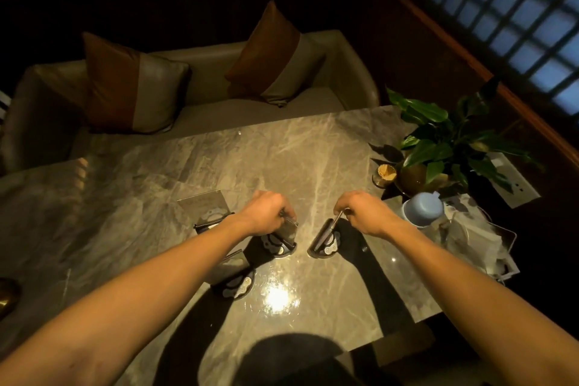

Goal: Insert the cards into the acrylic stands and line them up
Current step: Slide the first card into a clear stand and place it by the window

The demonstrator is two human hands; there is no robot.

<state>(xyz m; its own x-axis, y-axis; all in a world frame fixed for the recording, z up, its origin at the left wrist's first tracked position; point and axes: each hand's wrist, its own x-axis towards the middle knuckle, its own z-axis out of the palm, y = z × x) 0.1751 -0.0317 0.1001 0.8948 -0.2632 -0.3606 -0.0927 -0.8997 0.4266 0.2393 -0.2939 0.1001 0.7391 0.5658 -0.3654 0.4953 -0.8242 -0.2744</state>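
Observation:
Several acrylic stands with dark scalloped bases sit on the marble table [156, 191]. My left hand [266, 213] is closed on the top of the middle stand [282, 240], which is upright with a card in it. My right hand [360, 210] pinches the top edge of the right stand [324, 240], seen edge-on and tilted. A third stand [233, 273] is under my left forearm, close to me. A fourth stand [206, 208] is further back on the left, partly hidden by my wrist. Whether those two hold cards is unclear.
At the table's right side are a potted plant [438, 147], a small toothpick holder [384, 175], a light blue lidded container [423, 208] and clear wrapped items [476, 238]. A sofa with two cushions [131, 84] runs behind the table. A bright lamp reflection [277, 298] lies near me.

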